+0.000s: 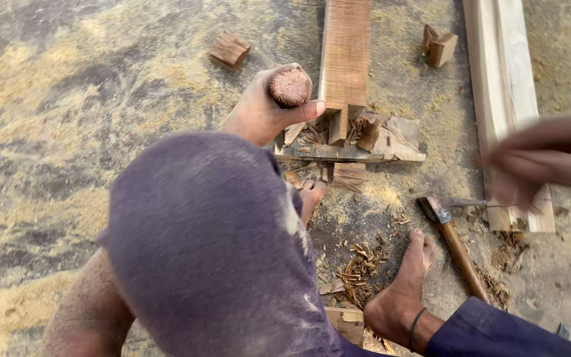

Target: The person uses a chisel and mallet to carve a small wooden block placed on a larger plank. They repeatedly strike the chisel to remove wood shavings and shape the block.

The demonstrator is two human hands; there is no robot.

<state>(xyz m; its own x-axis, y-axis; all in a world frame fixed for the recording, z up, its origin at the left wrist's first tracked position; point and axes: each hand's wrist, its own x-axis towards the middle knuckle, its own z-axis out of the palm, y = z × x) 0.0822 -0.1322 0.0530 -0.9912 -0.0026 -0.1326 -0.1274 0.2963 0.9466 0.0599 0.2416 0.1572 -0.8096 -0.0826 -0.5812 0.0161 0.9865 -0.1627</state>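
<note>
My left hand point(259, 112) is closed around a round wooden tool handle point(290, 87) with a frayed, battered top, held upright beside a long wooden beam point(345, 53). The beam's near end is cut into a narrow tongue point(338, 125) that rests on a flat scrap board point(391, 142) among chips. My right hand point(530, 165) is a blur at the right, above a pale plank point(503, 79); its fingers cannot be made out. A hammer-like tool point(454, 241) with a metal head and wooden handle lies on the ground below that hand.
My knee in purple-grey cloth point(206, 251) fills the centre. A bare foot point(404, 291) rests among wood shavings point(358, 264). Small wooden blocks point(229, 49) point(441, 46) lie on the sawdust-covered ground. Another block point(346, 322) sits by the foot.
</note>
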